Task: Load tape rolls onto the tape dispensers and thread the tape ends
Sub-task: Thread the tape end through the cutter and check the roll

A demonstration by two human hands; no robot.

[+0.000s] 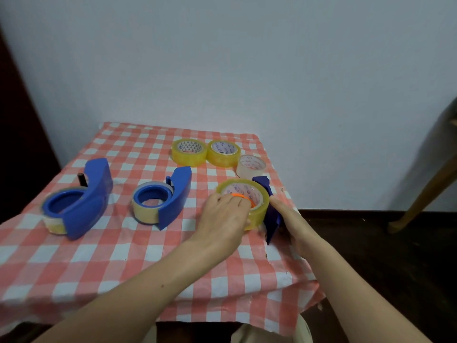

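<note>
A yellowish tape roll (257, 211) lies on a dark blue dispenser (270, 220) with an orange hub (241, 196) near the table's right edge. My left hand (223, 220) rests on the roll, fingers curled over the hub inside its core. My right hand (294, 221) grips the dispenser's dark blue handle from the right, forefinger stretched along it. Two blue dispensers with rolls mounted lie to the left, one at the far left (79, 203), one in the middle (164, 198). The tape ends are too small to make out.
Three spare rolls stand at the back right: two yellow (189, 152) (223, 153) and one clear (251, 167). The red-and-white checked tablecloth (123, 263) drops off close to my right hand. A wooden leg (425, 194) stands to the right, a wall behind.
</note>
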